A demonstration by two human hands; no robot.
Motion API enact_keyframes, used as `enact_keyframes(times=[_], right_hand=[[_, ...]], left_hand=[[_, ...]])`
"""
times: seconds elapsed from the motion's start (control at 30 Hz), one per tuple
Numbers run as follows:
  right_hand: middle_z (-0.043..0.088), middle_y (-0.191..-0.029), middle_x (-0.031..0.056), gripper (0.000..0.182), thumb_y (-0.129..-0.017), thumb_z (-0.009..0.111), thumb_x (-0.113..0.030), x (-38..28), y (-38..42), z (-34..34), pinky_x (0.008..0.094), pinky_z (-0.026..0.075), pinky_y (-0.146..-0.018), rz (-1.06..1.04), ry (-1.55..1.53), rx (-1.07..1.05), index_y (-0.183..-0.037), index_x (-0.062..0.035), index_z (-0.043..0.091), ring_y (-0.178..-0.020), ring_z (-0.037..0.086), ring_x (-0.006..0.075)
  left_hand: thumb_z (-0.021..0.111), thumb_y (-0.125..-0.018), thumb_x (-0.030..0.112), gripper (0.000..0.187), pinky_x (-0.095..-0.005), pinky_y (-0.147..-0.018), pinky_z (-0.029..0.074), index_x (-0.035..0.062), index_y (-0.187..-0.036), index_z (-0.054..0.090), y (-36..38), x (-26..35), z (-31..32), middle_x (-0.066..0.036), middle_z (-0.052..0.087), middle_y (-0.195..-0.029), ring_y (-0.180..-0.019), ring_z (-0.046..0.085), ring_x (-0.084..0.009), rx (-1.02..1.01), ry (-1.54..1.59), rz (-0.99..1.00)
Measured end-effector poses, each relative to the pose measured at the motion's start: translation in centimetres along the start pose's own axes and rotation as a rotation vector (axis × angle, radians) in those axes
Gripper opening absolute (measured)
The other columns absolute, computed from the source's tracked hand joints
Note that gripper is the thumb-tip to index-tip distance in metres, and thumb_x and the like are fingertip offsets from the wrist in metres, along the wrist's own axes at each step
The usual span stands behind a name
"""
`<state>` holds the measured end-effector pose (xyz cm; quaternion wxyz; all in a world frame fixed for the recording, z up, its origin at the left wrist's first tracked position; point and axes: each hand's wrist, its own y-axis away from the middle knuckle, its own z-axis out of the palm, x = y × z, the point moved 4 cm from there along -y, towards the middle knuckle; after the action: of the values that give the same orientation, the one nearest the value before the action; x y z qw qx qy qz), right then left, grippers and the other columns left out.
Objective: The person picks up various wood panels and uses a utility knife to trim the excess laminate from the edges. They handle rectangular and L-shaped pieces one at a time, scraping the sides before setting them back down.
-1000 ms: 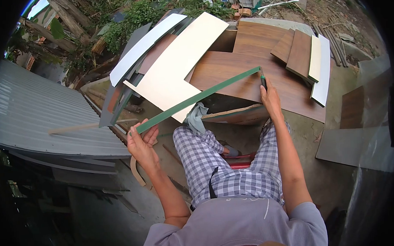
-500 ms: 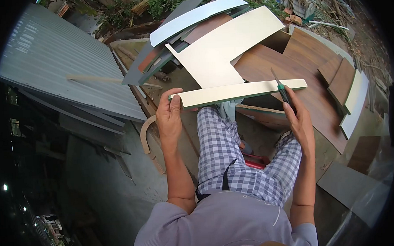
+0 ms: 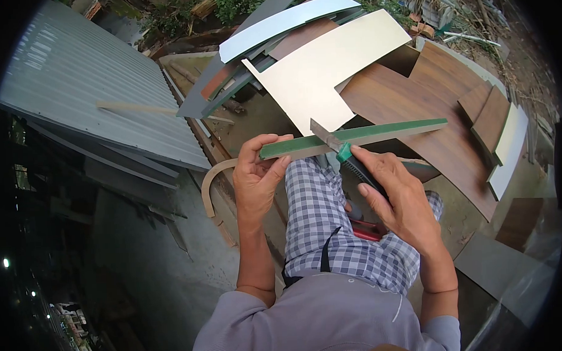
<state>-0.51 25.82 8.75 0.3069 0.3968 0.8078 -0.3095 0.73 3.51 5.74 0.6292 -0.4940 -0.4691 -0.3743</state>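
Observation:
A long narrow strip of board (image 3: 391,131) with a green face and a pale edge lies crosswise above my knees. My left hand (image 3: 258,171) grips its left end between fingers and thumb. In my right hand (image 3: 400,199) is a utility knife (image 3: 353,162) with a green and black handle. Its bare blade points up and to the left, over the strip's green face left of the middle; whether it touches cannot be made out. The strip's right end hangs free in front of a wood-grain panel (image 3: 408,109).
A cream cut panel (image 3: 320,63) and a white curved board (image 3: 288,25) lie on a pile of offcuts ahead. Corrugated metal sheeting (image 3: 98,89) stands to the left, near a curved wooden piece (image 3: 208,189). Something red (image 3: 366,230) lies between my legs. Grey board (image 3: 497,261) rests at right.
The strip has been rolled over, so its green face now shows instead of the cream one. My right hand has brought the knife left and down, with the blade over the strip.

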Motion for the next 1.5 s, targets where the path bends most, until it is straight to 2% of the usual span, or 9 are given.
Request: enact_keyframes(times=[0.13,0.37,0.43,0.67,1.1,1.2,1.23,1.33,1.5], right_hand=[[0.052,-0.093,0.0119,0.053,-0.082,0.062,-0.015,-3.5,0.5,1.0,0.0348,0.049,-0.055,-0.158,-0.040,-0.095,-0.132,-0.0130,0.045,-0.069,0.057,0.0255],[0.050,-0.089,0.0112,0.054,-0.083,0.062,-0.015,-3.7,0.5,1.4,0.0348,0.049,-0.052,-0.141,-0.041,-0.089,-0.134,-0.0132,0.042,-0.068,0.056,0.0253],[0.053,-0.100,0.0129,0.053,-0.083,0.061,-0.015,-3.5,0.8,1.3,0.0370,0.048,-0.064,-0.049,-0.077,-0.170,-0.133,-0.0124,0.044,-0.076,0.058,0.0288],[0.051,-0.089,0.0129,0.050,-0.085,0.060,-0.015,-0.6,1.4,0.0,0.0379,0.050,-0.057,-0.010,0.007,-0.043,-0.132,-0.0105,0.044,-0.067,0.058,0.0283],[0.059,-0.090,0.0213,0.039,-0.090,0.052,-0.024,12.2,3.7,-4.4,0.0451,0.042,-0.075,0.359,0.182,0.165,-0.126,-0.0089,0.050,-0.086,0.056,0.0389],[0.057,-0.089,0.0209,0.041,-0.090,0.050,-0.023,16.8,4.1,-5.0,0.0421,0.041,-0.074,0.349,0.099,0.209,-0.129,-0.0089,0.048,-0.081,0.055,0.0374],[0.057,-0.088,0.0210,0.041,-0.091,0.048,-0.023,16.4,3.8,-5.5,0.0415,0.042,-0.074,0.477,0.061,0.121,-0.129,-0.0096,0.048,-0.081,0.055,0.0376],[0.059,-0.093,0.0225,0.039,-0.090,0.051,-0.024,15.8,3.6,-5.7,0.0452,0.043,-0.077,0.486,0.279,0.172,-0.125,-0.0085,0.052,-0.088,0.057,0.0397],[0.058,-0.093,0.0220,0.039,-0.090,0.051,-0.024,13.2,3.7,-4.6,0.0451,0.043,-0.077,0.376,0.226,0.171,-0.127,-0.0097,0.050,-0.087,0.056,0.0394]], left_hand=[[0.061,-0.080,-0.009,0.034,-0.0264,-0.086,0.049,-0.0010,-0.112,0.053,0.3,0.9,0.6,-0.013,0.062,-0.111,-0.098,0.060,-0.0153,-0.020,-0.001,0.046],[0.061,-0.078,-0.011,0.034,-0.0254,-0.082,0.051,-0.0024,-0.110,0.055,0.8,1.5,0.8,-0.013,0.062,-0.111,-0.096,0.061,-0.0151,-0.046,-0.020,0.049],[0.061,-0.079,-0.012,0.034,-0.0258,-0.081,0.052,-0.0030,-0.111,0.055,0.9,1.5,0.9,-0.013,0.062,-0.111,-0.095,0.062,-0.0156,-0.034,0.019,0.039],[0.065,-0.079,-0.008,0.030,-0.0247,-0.082,0.051,-0.0035,-0.107,0.057,0.6,1.8,1.2,-0.014,0.064,-0.106,-0.093,0.062,-0.0149,0.007,-0.090,0.091],[0.063,-0.081,-0.004,0.028,-0.0255,-0.084,0.049,-0.0025,-0.108,0.055,-0.2,0.7,0.1,-0.015,0.063,-0.106,-0.094,0.062,-0.0143,0.057,-0.131,0.060],[0.064,-0.081,-0.004,0.028,-0.0253,-0.084,0.049,-0.0025,-0.108,0.055,-0.3,0.4,0.1,-0.014,0.064,-0.105,-0.094,0.062,-0.0142,0.077,-0.122,0.042],[0.064,-0.082,-0.003,0.028,-0.0249,-0.084,0.049,-0.0023,-0.108,0.056,-0.3,0.4,0.2,-0.014,0.064,-0.104,-0.093,0.062,-0.0139,0.067,-0.139,0.035],[0.064,-0.082,-0.002,0.028,-0.0243,-0.083,0.049,-0.0022,-0.108,0.056,-0.4,0.1,0.3,-0.013,0.064,-0.103,-0.092,0.062,-0.0135,0.063,-0.163,0.016],[0.064,-0.083,-0.001,0.026,-0.0258,-0.082,0.051,-0.0021,-0.108,0.056,-0.6,0.1,0.2,-0.012,0.064,-0.102,-0.091,0.062,-0.0139,0.069,-0.181,0.028]])
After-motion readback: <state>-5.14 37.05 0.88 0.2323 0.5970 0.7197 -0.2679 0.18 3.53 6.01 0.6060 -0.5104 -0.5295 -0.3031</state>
